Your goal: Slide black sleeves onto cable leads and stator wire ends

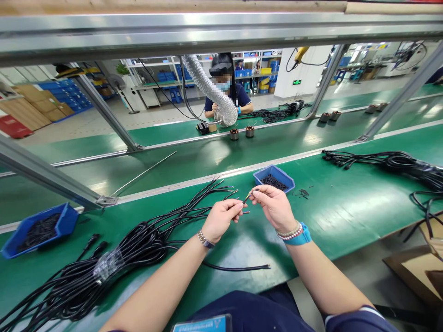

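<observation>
Between thumb and fingers, my left hand (225, 216) pinches a black cable close to its stripped end. Thin coloured wires (247, 197), one of them yellow, stick out of that end toward my right hand (272, 203). The right fingers are closed at the wire tips on a small dark piece, probably a short black sleeve (255, 190). A large bundle of black cables (138, 249), wrapped with clear film, lies to the left, its loose ends reaching behind my left hand. Just beyond my right hand, a blue bin (290, 183) holds many short black tubes (272, 180).
Another blue bin (71, 219) of black pieces stands at the far left. Loose tubes (304, 193) and a second cable bundle (394, 161) lie right. Metal posts (100, 115) rise beyond the bench. Across the line, a masked person (228, 92) works behind a silver duct (207, 85) and wound motor cores (234, 134).
</observation>
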Motion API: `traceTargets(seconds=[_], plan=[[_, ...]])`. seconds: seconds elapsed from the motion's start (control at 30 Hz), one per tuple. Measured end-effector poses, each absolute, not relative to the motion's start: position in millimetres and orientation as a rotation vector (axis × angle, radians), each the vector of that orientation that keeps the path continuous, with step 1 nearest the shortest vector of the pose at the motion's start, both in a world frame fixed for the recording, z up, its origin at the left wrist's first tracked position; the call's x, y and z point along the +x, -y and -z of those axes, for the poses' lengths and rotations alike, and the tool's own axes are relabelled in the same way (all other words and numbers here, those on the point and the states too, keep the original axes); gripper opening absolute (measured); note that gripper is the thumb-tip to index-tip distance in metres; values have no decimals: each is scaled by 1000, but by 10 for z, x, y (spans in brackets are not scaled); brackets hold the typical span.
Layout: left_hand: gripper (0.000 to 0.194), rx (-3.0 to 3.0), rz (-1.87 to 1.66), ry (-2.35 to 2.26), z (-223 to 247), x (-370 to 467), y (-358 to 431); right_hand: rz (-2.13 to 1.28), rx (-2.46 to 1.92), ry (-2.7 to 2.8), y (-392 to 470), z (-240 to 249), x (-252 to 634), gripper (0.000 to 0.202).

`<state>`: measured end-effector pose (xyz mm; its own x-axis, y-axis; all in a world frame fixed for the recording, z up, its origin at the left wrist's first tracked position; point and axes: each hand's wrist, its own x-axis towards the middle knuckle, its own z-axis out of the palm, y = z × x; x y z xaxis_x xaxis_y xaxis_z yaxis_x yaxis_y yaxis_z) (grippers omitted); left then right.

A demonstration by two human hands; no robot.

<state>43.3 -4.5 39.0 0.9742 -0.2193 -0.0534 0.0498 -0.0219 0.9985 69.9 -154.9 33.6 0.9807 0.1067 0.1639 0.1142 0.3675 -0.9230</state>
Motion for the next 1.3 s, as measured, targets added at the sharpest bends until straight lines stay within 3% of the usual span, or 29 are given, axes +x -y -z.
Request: traceTargets(seconds=[0.4,0.97,1.3], plan=[[18,1559,95,39,-334,442,62,-132,-1271,197,1491,-251,607,8],[29,1508,293,108,-320,422,-10,-49,-1284,284,1596,-330,661,13],[26,1513,330,99,-310,392,-15,-131,-1571,451,1591,-337,565,16]])
